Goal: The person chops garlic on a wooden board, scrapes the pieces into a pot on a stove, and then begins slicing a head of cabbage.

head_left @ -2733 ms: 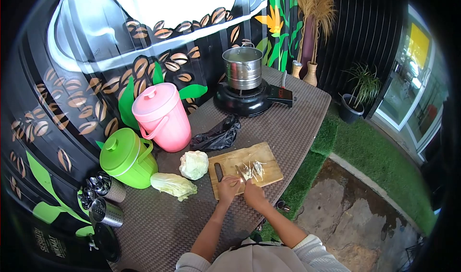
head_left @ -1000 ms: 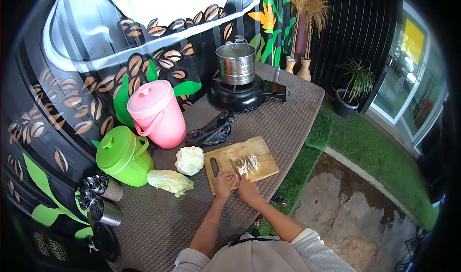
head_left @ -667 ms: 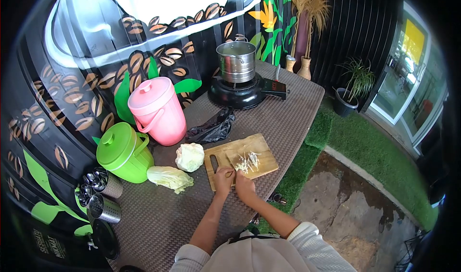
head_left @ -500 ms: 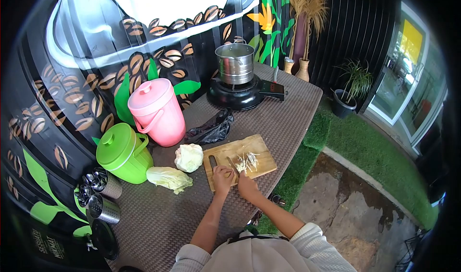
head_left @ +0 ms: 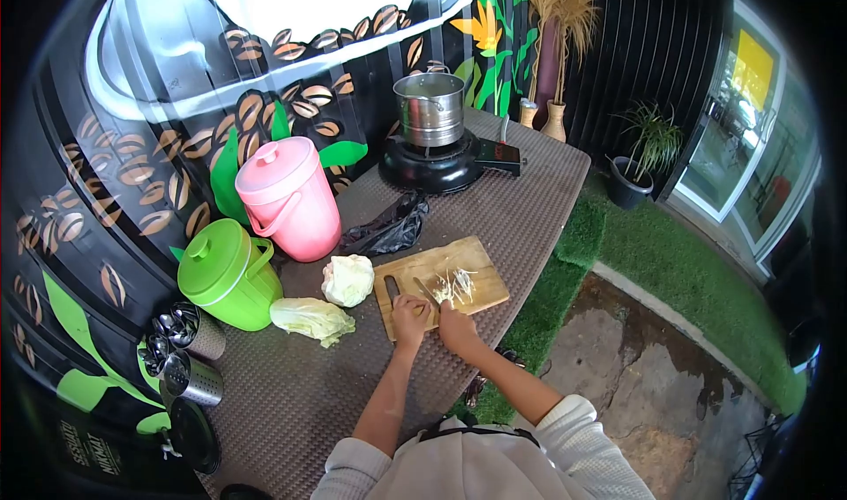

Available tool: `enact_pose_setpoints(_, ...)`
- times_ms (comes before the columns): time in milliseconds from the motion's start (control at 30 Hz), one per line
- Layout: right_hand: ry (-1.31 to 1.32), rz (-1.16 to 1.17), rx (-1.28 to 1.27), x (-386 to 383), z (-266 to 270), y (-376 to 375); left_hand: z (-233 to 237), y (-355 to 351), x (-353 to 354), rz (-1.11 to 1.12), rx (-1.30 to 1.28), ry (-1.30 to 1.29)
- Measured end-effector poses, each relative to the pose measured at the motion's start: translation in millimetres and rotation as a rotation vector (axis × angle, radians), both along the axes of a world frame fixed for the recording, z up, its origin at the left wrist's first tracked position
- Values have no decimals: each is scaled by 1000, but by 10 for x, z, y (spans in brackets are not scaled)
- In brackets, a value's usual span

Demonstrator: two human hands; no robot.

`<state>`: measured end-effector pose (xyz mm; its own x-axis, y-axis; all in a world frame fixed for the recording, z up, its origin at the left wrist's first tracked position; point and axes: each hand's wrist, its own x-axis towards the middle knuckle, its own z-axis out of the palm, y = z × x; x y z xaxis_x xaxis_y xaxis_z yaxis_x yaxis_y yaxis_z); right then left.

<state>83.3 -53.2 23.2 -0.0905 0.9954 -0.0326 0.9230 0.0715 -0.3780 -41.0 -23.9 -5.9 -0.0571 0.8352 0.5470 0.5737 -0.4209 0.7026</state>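
A wooden cutting board lies on the grey mat near the table's front edge. Pale cabbage shreds are heaped in its middle. My right hand grips a knife, whose blade points up and left across the board beside the shreds. My left hand rests on the board's near left part, fingers curled down on a small piece of cabbage right next to the blade. A dark slot shows in the board just above that hand.
A cabbage chunk and a loose cabbage leaf lie left of the board. Behind them stand a green bucket, a pink bucket and a black bag. A steel pot sits on a stove at the far end.
Both hands stay at the board's near edge, and the knife blade has shifted slightly among the shreds. The view has drifted a little, so everything sits slightly higher in frame.
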Motion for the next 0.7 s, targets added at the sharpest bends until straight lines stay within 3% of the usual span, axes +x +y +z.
enact_pose_setpoints(233,104,-130,-132,124,24,-157,-48,89,41,36,28,33)
enact_pose_setpoints(400,229,-147,-50,157,50,-261,-7,71,-19,-74,55,53)
enact_pose_setpoints(700,348,-123,-14,356,37,-382,-14,107,66,-2,-75,13)
